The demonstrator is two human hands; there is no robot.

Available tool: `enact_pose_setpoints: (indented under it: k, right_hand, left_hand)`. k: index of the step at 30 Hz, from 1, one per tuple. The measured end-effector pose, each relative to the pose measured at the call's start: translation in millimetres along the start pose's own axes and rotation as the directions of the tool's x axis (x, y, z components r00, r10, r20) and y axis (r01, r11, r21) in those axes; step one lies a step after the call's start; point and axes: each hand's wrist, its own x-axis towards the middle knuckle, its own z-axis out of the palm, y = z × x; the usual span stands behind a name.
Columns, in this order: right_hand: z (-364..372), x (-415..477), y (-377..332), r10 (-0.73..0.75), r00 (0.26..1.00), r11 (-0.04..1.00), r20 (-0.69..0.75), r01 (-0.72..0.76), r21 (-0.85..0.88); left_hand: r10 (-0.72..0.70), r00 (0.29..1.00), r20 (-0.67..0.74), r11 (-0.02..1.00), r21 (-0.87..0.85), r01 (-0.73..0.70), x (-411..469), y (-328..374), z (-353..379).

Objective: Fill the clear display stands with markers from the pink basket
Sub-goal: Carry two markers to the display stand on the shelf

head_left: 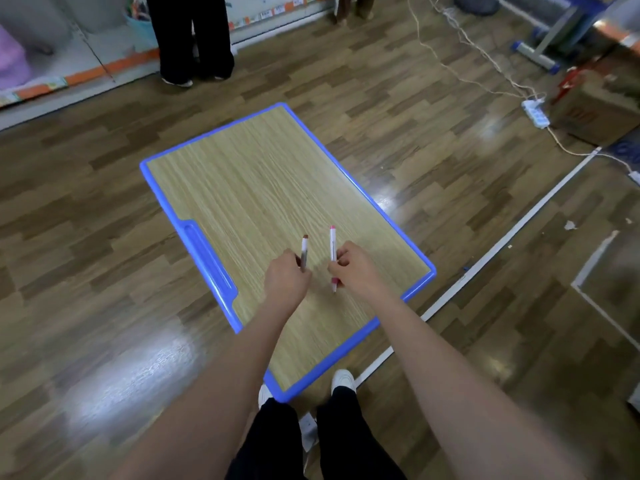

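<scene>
Brown-capped marker (304,252) is pointing to twelve o'clock, gripped by the left hand (285,280); the right hand (353,268) is pinching a pink-capped marker (333,258) over the blue-rimmed wooden table (242,174).

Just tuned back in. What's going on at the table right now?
A person stands at the near end of a blue-rimmed wooden table with one marker in each hand. The left hand grips a brown-capped marker and the right hand pinches a pink marker, both held over the tabletop and pointing away from the person. Where the markers are meant to go is not in view.
</scene>
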Motion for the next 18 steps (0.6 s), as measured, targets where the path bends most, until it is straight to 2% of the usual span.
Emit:
enact_pose_setpoints:
  k: [5,8,13,16,18]
  right_hand:
    - [-40.1,-13.1,11.5,0.062,0.992,0.98,-0.109,-0.04,0.193]
    - [-61.9,-17.0,21.4,0.107,0.98,0.96,-0.17,-0.057,0.275]
    - [-106.8,-23.4,38.6,0.131,0.952,0.944,-0.275,-0.035,0.329]
    - [-141.9,-29.0,56.5,0.147,0.946,0.927,-0.288,-0.03,0.374]
    - [-169.5,-31.5,71.1,0.152,0.947,0.922,-0.283,-0.033,0.385]
  left_hand:
    - [0.166,0.986,0.026,0.984,-0.075,-0.163,0.9,31.5,3.9]
    - [0.215,0.976,0.04,0.974,-0.079,-0.211,-3.4,56.6,8.7]
    - [0.265,0.96,0.086,0.96,-0.121,-0.254,-11.7,105.0,29.5]
    - [0.313,0.943,0.108,0.937,-0.2,-0.288,-17.3,138.1,52.3]
    - [0.346,0.931,0.117,0.928,-0.188,-0.322,-25.4,163.9,68.6]
